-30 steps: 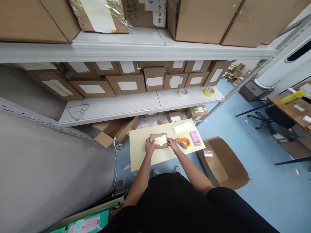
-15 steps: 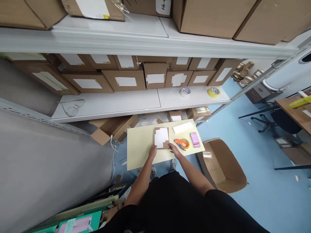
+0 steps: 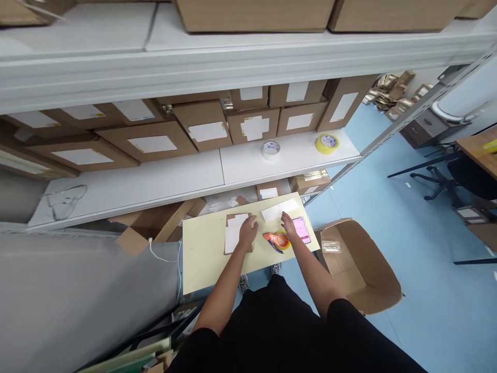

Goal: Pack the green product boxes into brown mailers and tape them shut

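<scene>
A small cardboard box (image 3: 232, 233) with white labels on top lies on the pale yellow board. My left hand (image 3: 248, 230) rests over its right side, holding nothing, fingers loosely apart. At the lower edge of a white paper strip (image 3: 274, 211), my right hand (image 3: 288, 226) reaches with fingers extended; whether they touch the strip I cannot tell. Right of that hand lies a phone (image 3: 302, 230) with a pink screen. Between my forearms sit an orange-handled tool (image 3: 275, 239) and a yellow tape roll (image 3: 285, 243), partly overlapping.
The yellow board (image 3: 202, 254) serves as a tabletop below a white shelf (image 3: 186, 171). On the shelf are labelled boxes, a white tape roll (image 3: 271, 150), a yellow tape roll (image 3: 326, 143) and glasses (image 3: 64, 201). An open carton (image 3: 373, 259) stands on the floor at right.
My hands have left the box's near edge. The left has moved onto its right side, and the right has gone forward to the paper strip. The view has shifted right.
</scene>
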Demonstrator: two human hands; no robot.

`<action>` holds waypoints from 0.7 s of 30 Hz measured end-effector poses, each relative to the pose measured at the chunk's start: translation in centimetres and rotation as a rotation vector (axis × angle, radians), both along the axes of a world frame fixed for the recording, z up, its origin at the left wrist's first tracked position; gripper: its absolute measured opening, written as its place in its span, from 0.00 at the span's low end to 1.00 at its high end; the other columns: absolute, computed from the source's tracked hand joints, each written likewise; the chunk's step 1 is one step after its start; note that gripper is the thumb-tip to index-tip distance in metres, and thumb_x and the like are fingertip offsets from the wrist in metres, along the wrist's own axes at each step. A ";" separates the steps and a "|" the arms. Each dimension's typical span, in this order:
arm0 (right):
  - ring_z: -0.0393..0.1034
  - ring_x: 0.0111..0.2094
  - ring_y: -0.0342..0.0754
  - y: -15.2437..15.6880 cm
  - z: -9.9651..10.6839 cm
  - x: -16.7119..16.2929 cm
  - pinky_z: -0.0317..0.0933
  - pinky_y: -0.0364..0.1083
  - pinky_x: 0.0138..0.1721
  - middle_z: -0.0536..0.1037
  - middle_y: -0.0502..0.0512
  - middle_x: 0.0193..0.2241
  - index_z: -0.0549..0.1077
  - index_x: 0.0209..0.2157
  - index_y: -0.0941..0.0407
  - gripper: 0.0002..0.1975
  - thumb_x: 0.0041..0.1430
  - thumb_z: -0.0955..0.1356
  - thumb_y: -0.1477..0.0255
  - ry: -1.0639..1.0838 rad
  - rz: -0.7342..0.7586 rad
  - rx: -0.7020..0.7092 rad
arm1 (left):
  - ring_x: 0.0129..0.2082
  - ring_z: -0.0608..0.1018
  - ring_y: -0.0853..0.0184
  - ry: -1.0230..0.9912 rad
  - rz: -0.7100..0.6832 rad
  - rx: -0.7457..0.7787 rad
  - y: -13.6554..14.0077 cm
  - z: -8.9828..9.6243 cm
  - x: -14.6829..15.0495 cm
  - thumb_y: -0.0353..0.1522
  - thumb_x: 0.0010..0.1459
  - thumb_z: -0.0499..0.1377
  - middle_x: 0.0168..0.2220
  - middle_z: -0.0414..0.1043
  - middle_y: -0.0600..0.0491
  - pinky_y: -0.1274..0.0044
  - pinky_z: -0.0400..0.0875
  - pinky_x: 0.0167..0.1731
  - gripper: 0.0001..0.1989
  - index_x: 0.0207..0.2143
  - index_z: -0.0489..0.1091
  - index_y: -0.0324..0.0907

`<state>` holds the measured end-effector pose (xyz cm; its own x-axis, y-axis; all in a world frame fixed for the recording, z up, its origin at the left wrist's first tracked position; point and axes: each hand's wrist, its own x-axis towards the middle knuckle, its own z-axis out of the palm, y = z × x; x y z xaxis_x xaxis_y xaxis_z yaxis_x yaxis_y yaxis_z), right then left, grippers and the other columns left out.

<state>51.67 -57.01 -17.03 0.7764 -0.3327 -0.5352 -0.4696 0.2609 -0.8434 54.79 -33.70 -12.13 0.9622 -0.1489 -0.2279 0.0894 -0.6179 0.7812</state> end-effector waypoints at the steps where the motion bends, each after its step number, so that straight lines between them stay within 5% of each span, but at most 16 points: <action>1: 0.66 0.62 0.57 -1.0 -0.7 0.5 0.62 0.55 0.61 0.73 0.58 0.63 0.72 0.63 0.48 0.34 0.54 0.69 0.56 0.054 -0.022 0.012 | 0.59 0.75 0.60 0.025 -0.083 0.012 -1.9 -0.7 1.0 0.35 0.66 0.55 0.61 0.74 0.47 0.69 0.68 0.62 0.21 0.60 0.72 0.45; 6: 0.76 0.48 0.55 -4.3 -4.6 3.2 0.71 0.54 0.49 0.78 0.62 0.53 0.78 0.52 0.50 0.26 0.53 0.69 0.55 0.226 -0.148 0.124 | 0.71 0.63 0.53 0.222 -0.327 0.145 -9.1 -5.4 5.1 0.29 0.59 0.59 0.70 0.63 0.43 0.65 0.56 0.69 0.26 0.60 0.73 0.40; 12: 0.76 0.33 0.50 -5.3 -7.7 6.5 0.72 0.49 0.37 0.78 0.54 0.28 0.71 0.30 0.51 0.14 0.51 0.71 0.55 0.243 -0.292 0.176 | 0.75 0.53 0.49 0.335 -0.316 0.207 -10.2 -9.3 4.1 0.25 0.51 0.60 0.73 0.54 0.43 0.59 0.51 0.71 0.35 0.64 0.69 0.41; 16: 0.72 0.28 0.49 -5.0 -7.3 7.5 0.71 0.49 0.34 0.72 0.49 0.20 0.62 0.21 0.49 0.19 0.44 0.75 0.60 0.211 -0.285 0.178 | 0.75 0.54 0.51 0.334 -0.292 0.170 -9.4 -9.5 3.1 0.27 0.53 0.61 0.72 0.57 0.43 0.62 0.51 0.71 0.34 0.64 0.69 0.42; 21: 0.72 0.29 0.49 -4.6 -4.0 6.3 0.69 0.49 0.37 0.70 0.47 0.17 0.62 0.18 0.50 0.23 0.38 0.80 0.62 0.095 -0.224 0.170 | 0.69 0.65 0.51 0.213 -0.134 0.104 -9.3 -7.2 4.3 0.32 0.59 0.62 0.67 0.66 0.41 0.62 0.57 0.69 0.31 0.65 0.68 0.42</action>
<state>57.93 -61.57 -20.99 0.6375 -0.3893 -0.6649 -0.4596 0.5004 -0.7337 59.04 -42.98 -19.29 0.8643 -0.2364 -0.4439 0.1572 -0.7115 0.6849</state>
